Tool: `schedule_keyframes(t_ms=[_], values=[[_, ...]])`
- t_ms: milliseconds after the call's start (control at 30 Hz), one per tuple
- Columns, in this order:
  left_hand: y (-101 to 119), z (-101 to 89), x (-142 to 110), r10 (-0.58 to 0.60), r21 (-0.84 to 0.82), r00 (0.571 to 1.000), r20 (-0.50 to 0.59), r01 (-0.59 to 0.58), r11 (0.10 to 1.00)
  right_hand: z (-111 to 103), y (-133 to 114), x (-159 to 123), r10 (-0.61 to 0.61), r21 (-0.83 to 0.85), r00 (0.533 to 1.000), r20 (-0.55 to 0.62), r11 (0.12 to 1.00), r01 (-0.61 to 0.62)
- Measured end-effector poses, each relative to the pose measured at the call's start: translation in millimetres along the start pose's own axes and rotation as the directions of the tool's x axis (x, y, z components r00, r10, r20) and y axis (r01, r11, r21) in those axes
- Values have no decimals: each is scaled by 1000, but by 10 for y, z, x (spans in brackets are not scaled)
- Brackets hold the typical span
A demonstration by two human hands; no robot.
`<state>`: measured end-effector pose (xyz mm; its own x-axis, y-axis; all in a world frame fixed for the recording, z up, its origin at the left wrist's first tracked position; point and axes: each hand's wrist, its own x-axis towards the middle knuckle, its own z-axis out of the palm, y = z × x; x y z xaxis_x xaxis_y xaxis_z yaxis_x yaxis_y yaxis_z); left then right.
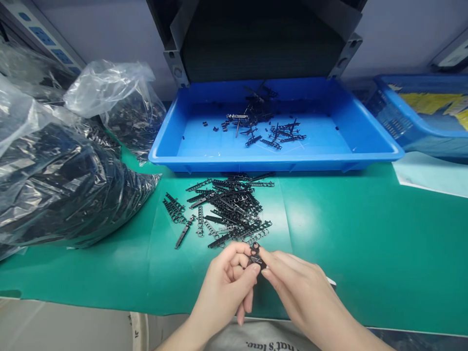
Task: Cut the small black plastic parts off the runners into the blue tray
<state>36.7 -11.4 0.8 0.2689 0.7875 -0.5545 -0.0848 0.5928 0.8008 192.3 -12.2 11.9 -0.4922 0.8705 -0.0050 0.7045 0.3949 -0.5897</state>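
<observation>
So the person had both hands down over the near edge of a green work mat (340,234). The left hand (228,285) had its thumb and index finger pinched nearly shut on a small black plastic part (257,259), other fingers loosely curled. The right hand (298,285) had its thumb and index fingertips close together at the part's other side, touching it, though how firmly they gripped wasn't clear. The part sat between the hands, just on the near side of a messy pile of black ladder-like plastic strips (234,204). Behind that was a blue plastic tray (278,159) with more black pieces in it, and stuffed clear plastic bags (66,180) were off to the left.
</observation>
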Motion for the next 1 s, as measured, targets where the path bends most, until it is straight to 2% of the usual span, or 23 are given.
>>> schedule_keyframes(t_ms=[167,367,467,567,633,800,867,933,1000], values=[[-27,34,2,8,25,999,-34,-7,1000,84,4,-21,5,18,999,-51,1000,-4],[-69,59,22,14,-74,1000,-9,-15,997,110,100,12,-20,-41,990,-140,999,15],[-99,36,16,41,-39,999,-34,-42,998,16,256,116,79,-111,990,-114,990,-91],[-141,-1,6,88,22,994,-70,-87,996,-89,415,261,198,-213,980,-26,957,-199],[-152,-14,3,115,66,988,-101,-109,992,-130,487,348,208,-237,978,22,951,-197],[-61,0,-11,156,192,967,-199,-118,974,-205,549,416,144,-213,989,40,968,-133],[6,-15,-13,197,264,944,-266,-125,956,-277,552,374,115,-194,993,42,975,-105],[75,-47,0,312,372,892,-328,-181,910,-367,545,309,46,-168,999,22,985,-41],[133,-74,32,446,477,839,-311,-269,837,-445,524,240,-68,-127,998,-18,990,65]])
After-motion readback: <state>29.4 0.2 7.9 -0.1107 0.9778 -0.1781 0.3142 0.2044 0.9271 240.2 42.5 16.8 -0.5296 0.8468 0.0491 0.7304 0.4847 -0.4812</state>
